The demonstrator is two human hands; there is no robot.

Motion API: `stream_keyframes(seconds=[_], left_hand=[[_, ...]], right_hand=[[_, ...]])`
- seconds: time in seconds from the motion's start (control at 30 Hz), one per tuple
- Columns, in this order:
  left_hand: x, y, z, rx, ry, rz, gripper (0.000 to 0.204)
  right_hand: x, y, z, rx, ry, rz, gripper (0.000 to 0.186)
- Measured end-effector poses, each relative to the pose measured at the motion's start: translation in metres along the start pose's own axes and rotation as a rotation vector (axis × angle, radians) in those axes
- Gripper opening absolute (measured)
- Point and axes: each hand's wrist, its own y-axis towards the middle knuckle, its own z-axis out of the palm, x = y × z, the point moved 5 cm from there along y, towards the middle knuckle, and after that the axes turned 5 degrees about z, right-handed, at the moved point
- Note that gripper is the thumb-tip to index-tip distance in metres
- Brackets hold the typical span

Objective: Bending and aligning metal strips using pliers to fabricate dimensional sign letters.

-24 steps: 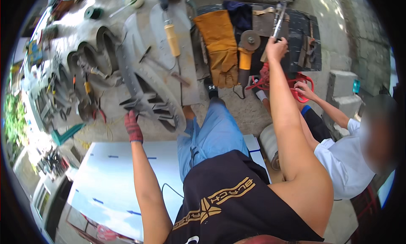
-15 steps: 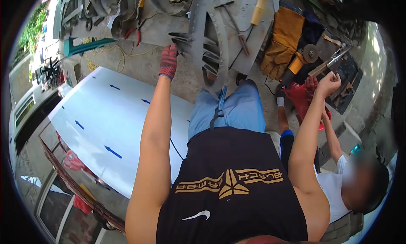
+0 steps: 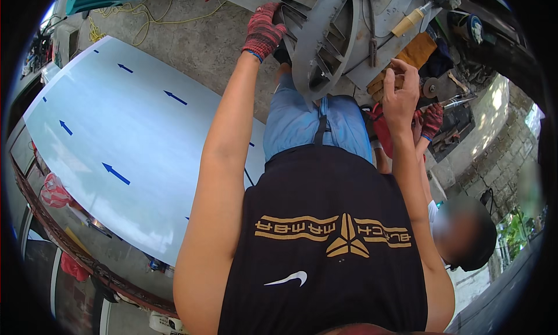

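Observation:
My left hand (image 3: 265,31), in a red-and-black knit glove, is closed on the finned edge of a curved grey sheet-metal piece (image 3: 303,59). That piece is leaf-shaped, with short cross fins inside its opening, and stands over the metal tabletop just beyond my lap. My bare right hand (image 3: 401,94) is raised to the right of the piece, apart from it, fingers loosely bent and thumb away from them. Nothing shows in it. Close by on the tabletop lie a chipping hammer (image 3: 372,36) and a tool with a pale wooden handle (image 3: 408,22).
On the right, a co-worker's gloved hand (image 3: 432,121) is near a long metal tool. Tan leather gloves (image 3: 414,51) and an angle grinder (image 3: 430,88) lie beyond my right hand. A large white panel with blue arrows (image 3: 145,137) fills the left. Yellow cord (image 3: 154,20) crosses the floor.
The view has shifted, and the metal piece now appears turned and larger. My left hand has closed farther round its edge. My right hand has come inward, toward the piece, its fingers loosening.

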Motion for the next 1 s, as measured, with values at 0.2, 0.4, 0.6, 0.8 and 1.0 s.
stream_keyframes(seconds=[0.2, 0.4, 0.6, 0.8, 1.0], left_hand=[[-0.002, 0.011, -0.007, 0.25, 0.0, 0.043, 0.09], [0.002, 0.023, -0.006, 0.337, 0.164, 0.045, 0.108], [0.001, 0.026, -0.001, 0.324, 0.224, 0.032, 0.104], [0.003, 0.021, 0.005, 0.233, 0.203, 0.03, 0.098], [0.01, 0.017, 0.01, 0.122, 0.18, 0.08, 0.099]], right_hand=[[-0.005, 0.017, 0.028, 0.149, 0.03, 0.16, 0.021], [0.008, 0.022, 0.04, 0.209, -0.051, 0.135, 0.02], [0.035, 0.025, 0.062, 0.216, -0.064, 0.01, 0.02], [0.069, 0.034, 0.09, 0.239, -0.065, -0.016, 0.018], [0.075, 0.054, 0.114, 0.168, -0.161, -0.173, 0.018]])
